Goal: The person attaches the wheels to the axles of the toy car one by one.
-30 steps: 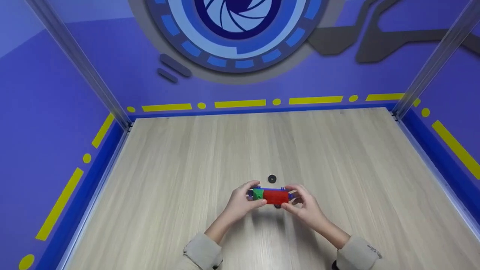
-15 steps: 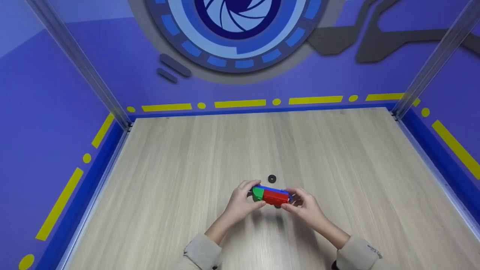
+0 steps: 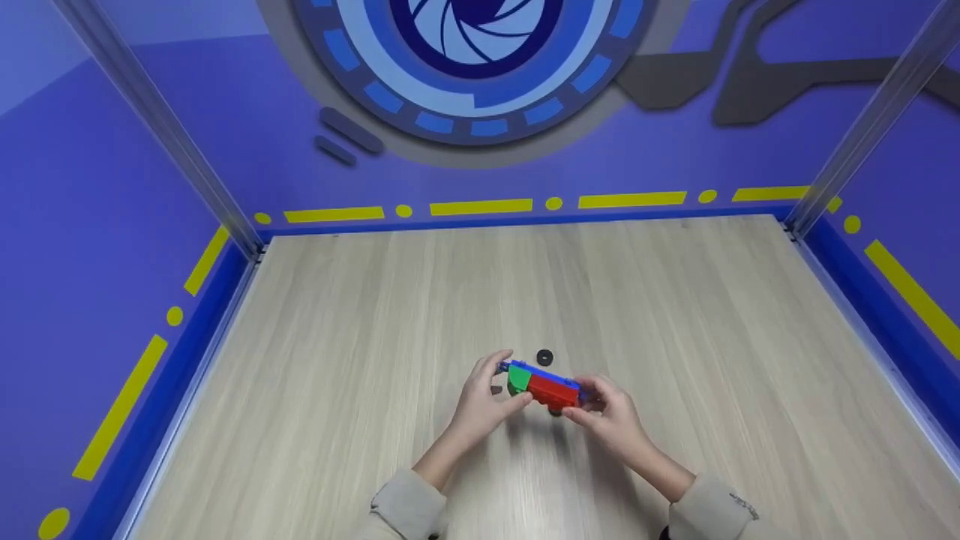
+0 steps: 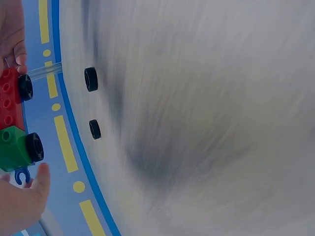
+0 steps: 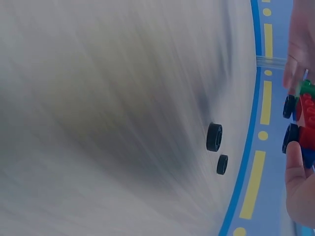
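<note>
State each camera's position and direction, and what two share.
Head: on the head, facing forward and down at the pale wood-grain table; left hand, right hand and beige cloth sleeves show.
Left wrist: on that wrist, facing the table, red-green-blue plastic block vehicle at left; both hands partly show.
Right wrist: on that wrist, likewise facing; vehicle at right, both hands partly show.
Shared: the wrist views show two black round wheels.

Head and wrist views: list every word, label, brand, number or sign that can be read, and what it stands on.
No text can be read.
Right sleeve: small dark marks, too small to read.
Toy car: no lettering can be made out.
Wall: painted shapes, no lettering visible.
</note>
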`<state>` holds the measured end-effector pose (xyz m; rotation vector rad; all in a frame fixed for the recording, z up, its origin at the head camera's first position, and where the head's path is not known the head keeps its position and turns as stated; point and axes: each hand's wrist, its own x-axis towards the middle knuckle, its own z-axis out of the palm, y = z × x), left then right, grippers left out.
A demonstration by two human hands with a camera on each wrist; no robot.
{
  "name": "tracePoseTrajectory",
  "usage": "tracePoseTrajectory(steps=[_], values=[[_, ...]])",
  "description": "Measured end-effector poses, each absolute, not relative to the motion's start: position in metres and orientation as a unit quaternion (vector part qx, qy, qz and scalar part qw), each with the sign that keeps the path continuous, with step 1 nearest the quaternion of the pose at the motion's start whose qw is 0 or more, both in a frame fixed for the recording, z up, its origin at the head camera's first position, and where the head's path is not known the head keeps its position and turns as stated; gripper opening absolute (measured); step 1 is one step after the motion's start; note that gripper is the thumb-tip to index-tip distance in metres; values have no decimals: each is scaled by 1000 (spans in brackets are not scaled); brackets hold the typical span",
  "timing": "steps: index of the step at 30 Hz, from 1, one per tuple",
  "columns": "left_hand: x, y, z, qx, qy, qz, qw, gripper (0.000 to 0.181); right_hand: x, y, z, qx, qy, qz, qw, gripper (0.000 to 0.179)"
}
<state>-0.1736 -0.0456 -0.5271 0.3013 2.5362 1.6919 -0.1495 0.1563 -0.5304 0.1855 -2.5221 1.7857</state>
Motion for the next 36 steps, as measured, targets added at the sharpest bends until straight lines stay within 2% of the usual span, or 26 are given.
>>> tracePoseTrajectory(steps=[7,18,23,30,36], values=[[-170,-39,-531,59,787,612,59,70,-147,152,-542,47,-808,586,48,37],[-168,-23,-537,27,775,631,37,68,-142,139,-552,74,-809,577,90,34],[-166,-19,-533,6,761,647,41,66,-141,136,-553,66,-812,573,85,34],[-154,-16,-507,-4,756,654,26,61,-139,132,-553,51,-808,582,73,37],[-159,-14,-522,-10,750,661,15,62,-136,128,-553,47,-817,571,68,38]])
